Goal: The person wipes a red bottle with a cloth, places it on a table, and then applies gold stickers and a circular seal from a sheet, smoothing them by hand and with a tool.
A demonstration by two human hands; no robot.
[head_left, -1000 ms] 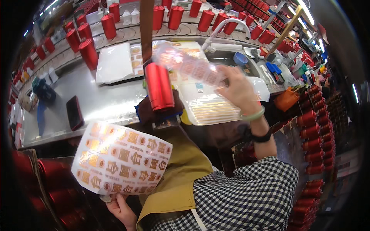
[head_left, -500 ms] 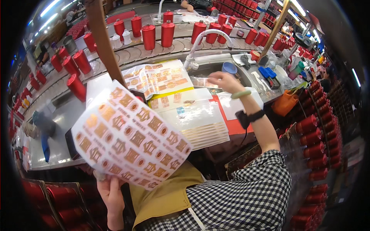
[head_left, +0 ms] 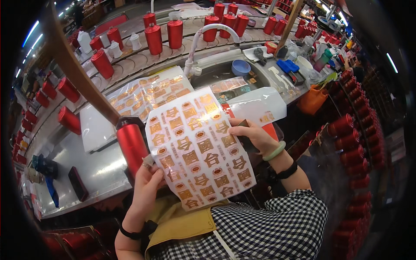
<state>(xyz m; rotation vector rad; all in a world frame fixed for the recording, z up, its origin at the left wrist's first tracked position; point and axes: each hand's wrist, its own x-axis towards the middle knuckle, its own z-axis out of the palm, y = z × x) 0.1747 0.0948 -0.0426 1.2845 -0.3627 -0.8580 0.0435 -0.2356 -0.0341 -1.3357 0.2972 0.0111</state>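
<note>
Here, my left hand (head_left: 148, 182): pinching the sticker sheet (head_left: 200, 149).
My right hand (head_left: 255, 138): at the sheet's right edge; grip, I cannot tell.
Red bottle (head_left: 131, 143): left of the sheet.

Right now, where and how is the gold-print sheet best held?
Probably by opposite side edges: left hand from the left, right hand from the right, each pinching near the rim. The sheet is thin and broad, and the prints cover most of its face, so edge pinches should steady it with little contact on them.
</note>
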